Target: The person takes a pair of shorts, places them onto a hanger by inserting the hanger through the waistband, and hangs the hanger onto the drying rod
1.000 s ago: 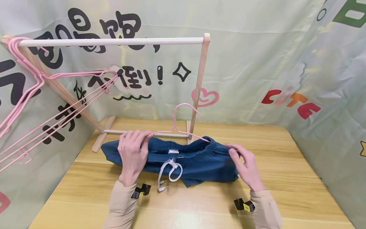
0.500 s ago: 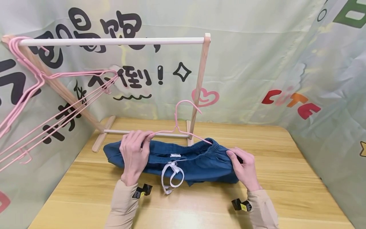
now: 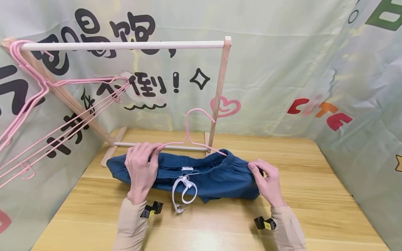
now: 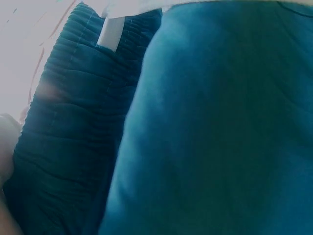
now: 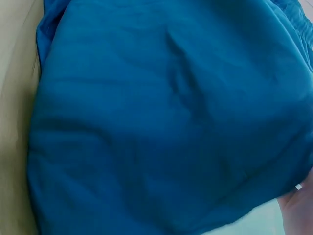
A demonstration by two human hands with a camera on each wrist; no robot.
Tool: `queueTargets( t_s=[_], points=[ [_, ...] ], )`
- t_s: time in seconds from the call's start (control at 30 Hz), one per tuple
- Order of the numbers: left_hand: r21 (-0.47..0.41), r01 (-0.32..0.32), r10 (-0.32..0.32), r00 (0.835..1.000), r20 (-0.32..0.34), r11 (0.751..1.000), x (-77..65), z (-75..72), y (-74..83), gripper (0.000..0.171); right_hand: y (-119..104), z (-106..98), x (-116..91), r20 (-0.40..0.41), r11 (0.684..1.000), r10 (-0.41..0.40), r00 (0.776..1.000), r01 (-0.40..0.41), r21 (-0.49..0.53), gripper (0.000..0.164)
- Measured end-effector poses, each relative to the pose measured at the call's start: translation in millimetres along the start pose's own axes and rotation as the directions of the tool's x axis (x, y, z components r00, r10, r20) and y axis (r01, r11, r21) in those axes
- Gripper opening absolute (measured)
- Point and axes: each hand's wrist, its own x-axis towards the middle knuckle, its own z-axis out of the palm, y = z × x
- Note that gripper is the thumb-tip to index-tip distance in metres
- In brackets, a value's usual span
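Blue shorts (image 3: 232,177) with an elastic waistband and a white drawstring (image 3: 185,184) are held up close over the table in the head view. A pink clothes hanger (image 3: 187,134) stands with its hook up, its right arm running inside the waist opening. My left hand (image 3: 141,170) pinches the hanger's left arm between thumb and fingers, overlapping the waistband. On the right, my right hand (image 3: 268,179) pinches the side of the shorts below the waistband. Blue fabric (image 4: 210,122) fills much of the left wrist view, beside a white label (image 4: 111,33). The hanger's lower part is hidden inside.
A wooden rack (image 3: 220,80) with a white top rail (image 3: 132,45) stands behind the shorts on the wooden table (image 3: 314,181). Several pink hangers (image 3: 41,82) hang at the rail's left end. A printed curtain (image 3: 267,69) encloses the back and sides.
The hanger and shorts shifted slightly right, then back left with my left hand. My right hand has moved a little left, its thumb now pressed on the fabric's edge.
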Motion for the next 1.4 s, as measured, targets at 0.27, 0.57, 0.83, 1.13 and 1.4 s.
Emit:
queueTargets(
  t_s=[0.27,0.57,0.83,1.13,1.4],
  points=[
    [0.026,0.017,-0.015,0.999,-0.043,1.000,11.2,-19.7,-10.9,0.010,-5,6,31,0.094,0.996,0.092,0.991,-0.091,-0.013,0.020],
    [0.111,0.080,-0.067,0.991,-0.120,0.991,40.3,-52.5,-23.3,0.020,-12,36,124,0.203,0.895,0.355,0.913,-0.394,0.207,0.032],
    [0.165,0.113,-0.084,0.981,-0.173,0.980,62.4,-70.8,-34.1,0.027,-14,78,199,0.169,0.879,0.361,0.917,-0.395,0.268,0.042],
    [0.199,0.147,-0.117,0.981,-0.157,0.969,73.0,-83.1,-39.4,0.028,-1,93,210,0.011,0.925,0.305,0.952,-0.299,0.232,0.031],
    [0.238,0.165,-0.128,0.978,-0.166,0.957,85.7,-95.8,-40.4,0.034,2,93,215,0.043,0.933,0.286,0.957,-0.288,0.217,0.029]
  ],
)
